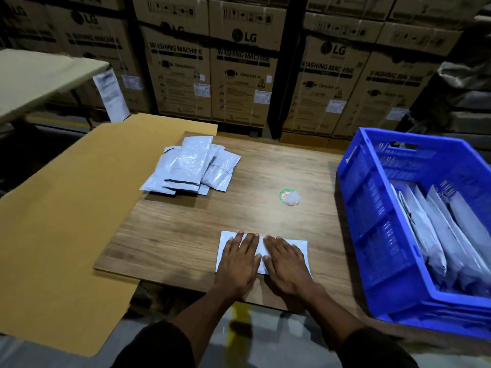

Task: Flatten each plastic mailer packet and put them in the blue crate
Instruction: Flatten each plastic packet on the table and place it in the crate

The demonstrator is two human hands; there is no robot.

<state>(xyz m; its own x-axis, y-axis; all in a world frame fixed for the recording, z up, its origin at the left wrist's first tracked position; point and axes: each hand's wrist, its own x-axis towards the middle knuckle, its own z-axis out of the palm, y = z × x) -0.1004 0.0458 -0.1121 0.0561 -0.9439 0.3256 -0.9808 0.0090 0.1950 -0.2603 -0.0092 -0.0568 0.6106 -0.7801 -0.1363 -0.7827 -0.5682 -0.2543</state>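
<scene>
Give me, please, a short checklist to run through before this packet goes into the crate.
1. Both hands flat on the packet: ok, left hand and right hand press it.
2. Packet fully flat: cannot tell, the hands cover most of it.
3. Room in the blue crate: ok, space left of the packets inside.
4. Path to the crate: ok, bare table.
5. Pile waiting: ok.

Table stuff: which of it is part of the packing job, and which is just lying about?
Part of the job:
- mailer under both flat hands, left hand, right hand
- pile of mailers
- blue crate, with mailers in it

Lying about:
- small round sticker with clear scrap
- brown cardboard sheet
- stacked washing machine boxes
</scene>
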